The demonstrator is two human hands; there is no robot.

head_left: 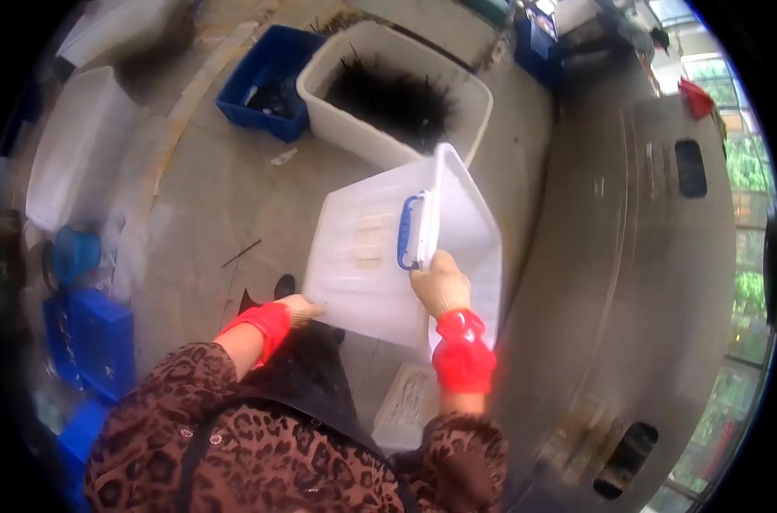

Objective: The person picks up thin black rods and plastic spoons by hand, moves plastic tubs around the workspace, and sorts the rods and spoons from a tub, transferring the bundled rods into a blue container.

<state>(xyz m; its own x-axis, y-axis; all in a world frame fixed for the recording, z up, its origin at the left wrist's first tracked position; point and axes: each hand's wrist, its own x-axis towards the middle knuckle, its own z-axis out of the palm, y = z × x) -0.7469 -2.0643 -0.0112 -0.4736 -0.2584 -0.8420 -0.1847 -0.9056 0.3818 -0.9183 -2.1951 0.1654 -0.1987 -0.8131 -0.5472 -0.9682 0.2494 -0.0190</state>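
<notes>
I hold a white plastic storage box (363,231) tipped on its side in front of me, its opening turned to the right. My right hand (444,285), in a pale glove with a red cuff, is closed round the box's rim just below its blue handle (406,232). At the box's lower left corner my left hand (303,309), gloved the same way, is closed on the bottom edge, with some fingers hidden. Just beyond the box stands a big white tub (316,94) with a dark, spiky mass inside that I cannot make out.
A blue bin (260,115) stands left of the tub. A long metal table (628,274) with oval cutouts runs along the right. Blue crates (102,342) and a large white container (76,150) are at left. A shallow pale tray (406,410) lies near my feet. Another person (641,43) bends at the far right.
</notes>
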